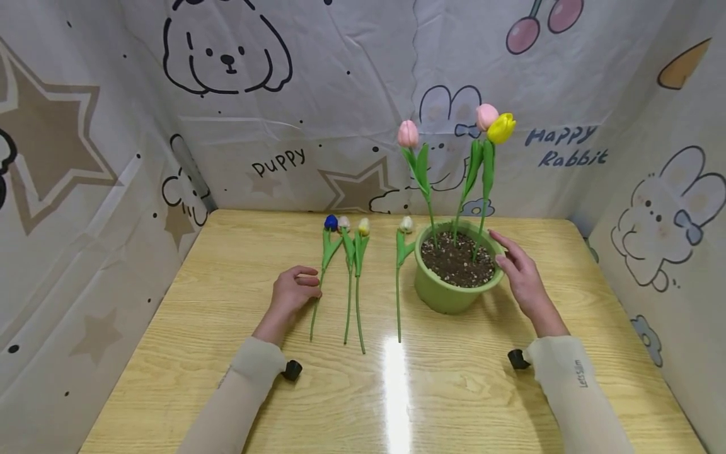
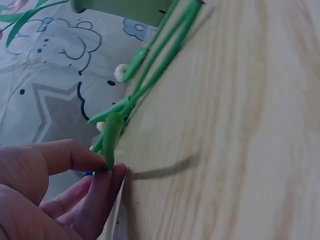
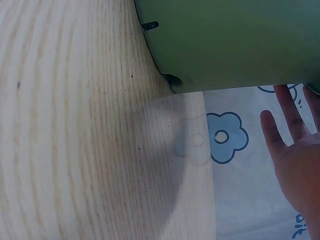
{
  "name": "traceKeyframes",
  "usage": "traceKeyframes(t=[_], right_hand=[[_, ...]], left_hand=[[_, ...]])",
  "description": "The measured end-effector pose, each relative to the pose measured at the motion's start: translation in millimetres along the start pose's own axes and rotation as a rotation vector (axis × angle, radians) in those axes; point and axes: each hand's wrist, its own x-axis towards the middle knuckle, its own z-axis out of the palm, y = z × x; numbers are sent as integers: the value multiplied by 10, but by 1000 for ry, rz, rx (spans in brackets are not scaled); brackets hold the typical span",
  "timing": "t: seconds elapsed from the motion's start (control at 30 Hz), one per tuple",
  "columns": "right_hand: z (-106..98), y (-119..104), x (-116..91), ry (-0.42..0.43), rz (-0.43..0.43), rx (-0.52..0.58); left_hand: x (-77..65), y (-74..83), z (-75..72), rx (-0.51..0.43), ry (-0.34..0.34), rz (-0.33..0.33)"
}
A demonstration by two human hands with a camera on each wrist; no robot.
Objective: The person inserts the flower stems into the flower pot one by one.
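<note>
In the head view my left hand (image 1: 293, 292) pinches the thin green stem of a blue tulip (image 1: 331, 222) between thumb and fingertips. The left wrist view shows the stem end (image 2: 114, 135) standing up out of that pinch. A pale pink tulip (image 1: 344, 223) and a yellowish-white tulip (image 1: 364, 227) lie just to its right. My right hand (image 1: 523, 280) touches the right rim of a green flowerpot (image 1: 448, 298), its fingers fairly straight. Two pink tulips (image 1: 408, 133) and a yellow tulip (image 1: 501, 128) stand in the pot's soil (image 1: 454, 268).
A white tulip (image 1: 406, 224) lies on the wooden table (image 1: 454, 391), close to the pot's left side. Printed cloth (image 1: 351, 82) hangs behind the table and along both sides. Each sleeve cuff carries a small black camera, such as the left one (image 1: 292, 370).
</note>
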Motion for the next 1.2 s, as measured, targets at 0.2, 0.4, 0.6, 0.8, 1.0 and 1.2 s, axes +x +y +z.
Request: traceKeyframes(t=[0.2,0.4,0.6,0.8,1.0,1.2], right_hand=[[-16,7,8,9,-17,18],[-21,14,14,19,-23,22],[-7,11,-14,17,-17,24],[-2,4,-19,7,-12,20],[-13,2,10,10,-11,23],[-5,13,11,9,-8,31]], left_hand=[[8,17,-21,-64,-45,-41],[40,-5,-62,-51,-111,-52],[34,-41,-99,-87,-139,-80],[-10,-40,-140,-134,-134,-63],[-54,14,-140,-162,-154,-6],[-148,68,-94,-154,-209,83]])
